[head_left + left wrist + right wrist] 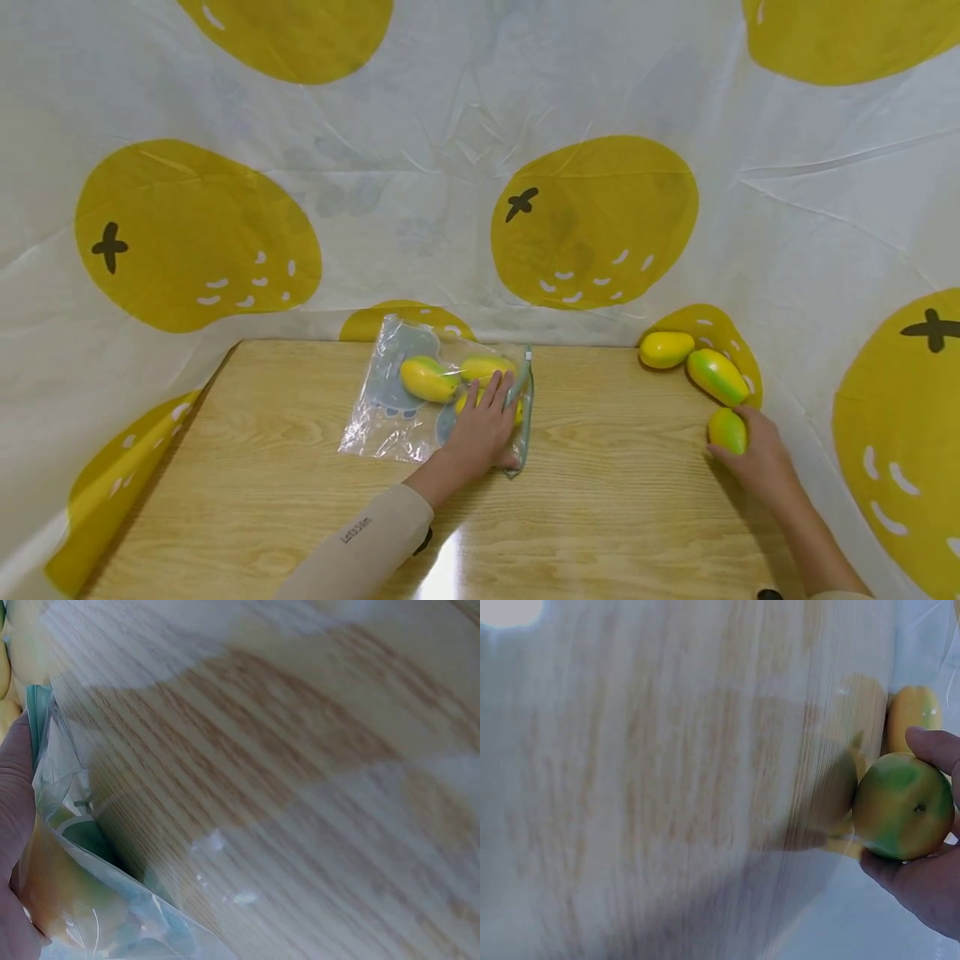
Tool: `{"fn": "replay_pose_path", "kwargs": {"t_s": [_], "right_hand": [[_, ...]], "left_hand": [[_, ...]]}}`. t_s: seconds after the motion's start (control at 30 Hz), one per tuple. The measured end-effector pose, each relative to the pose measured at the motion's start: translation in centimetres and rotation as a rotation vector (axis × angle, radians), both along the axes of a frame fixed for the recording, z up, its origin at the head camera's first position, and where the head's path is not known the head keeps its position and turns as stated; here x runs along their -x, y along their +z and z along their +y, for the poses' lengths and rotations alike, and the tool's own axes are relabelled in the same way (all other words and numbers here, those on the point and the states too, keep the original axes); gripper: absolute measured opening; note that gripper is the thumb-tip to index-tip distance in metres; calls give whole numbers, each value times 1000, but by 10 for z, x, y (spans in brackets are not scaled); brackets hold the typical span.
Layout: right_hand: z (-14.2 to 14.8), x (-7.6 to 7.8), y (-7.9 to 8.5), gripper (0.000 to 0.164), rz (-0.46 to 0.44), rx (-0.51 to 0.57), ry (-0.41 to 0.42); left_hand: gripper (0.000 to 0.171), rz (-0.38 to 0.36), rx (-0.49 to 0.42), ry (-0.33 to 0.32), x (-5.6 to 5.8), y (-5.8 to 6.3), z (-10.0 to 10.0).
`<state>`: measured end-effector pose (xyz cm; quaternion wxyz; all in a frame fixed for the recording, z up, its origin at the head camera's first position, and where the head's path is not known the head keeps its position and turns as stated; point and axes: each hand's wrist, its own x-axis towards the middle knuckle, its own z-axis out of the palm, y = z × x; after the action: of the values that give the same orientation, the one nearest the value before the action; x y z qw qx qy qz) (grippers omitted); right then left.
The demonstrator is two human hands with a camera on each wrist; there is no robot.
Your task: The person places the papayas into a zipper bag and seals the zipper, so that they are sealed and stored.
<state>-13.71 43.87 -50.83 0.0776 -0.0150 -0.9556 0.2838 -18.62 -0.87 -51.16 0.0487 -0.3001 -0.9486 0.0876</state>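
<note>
A clear zip bag (367,425) with a green zip edge lies on the table, its printed side showing grey-blue shapes. Inside are three yellow-green mangoes, one of them (429,379) toward the bag's middle. My left hand (480,433) rests over the bag near the zip edge, fingers stretched across the mangoes. At the table's right side, my right hand (765,462) grips a mango (901,806) between thumb and fingers. Whether that mango touches the table I cannot tell. Just behind it lie a second mango (717,377) and a third mango (666,350).
The wooden table (600,500) ends at a white curtain (420,233) printed with big yellow fruit, which hangs behind and at both sides. The two loose mangoes lie close against the curtain at the back right corner. Light glares off the table's front.
</note>
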Motion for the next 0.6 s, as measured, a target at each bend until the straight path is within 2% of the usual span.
{"fn": "replay_pose_path", "kwargs": {"t_s": [0.13,0.3,0.6], "right_hand": [[-2,-1,-1,87,1,-5,3],[-5,-4,0,95,-43,0,-1],[-20,-5,12,103,-111,30,-23]], "left_hand": [[121,-10,3,7,0,0,0],[120,-15,-3,15,1,-1,1],[120,-10,-17,19,1,-2,1]]}}
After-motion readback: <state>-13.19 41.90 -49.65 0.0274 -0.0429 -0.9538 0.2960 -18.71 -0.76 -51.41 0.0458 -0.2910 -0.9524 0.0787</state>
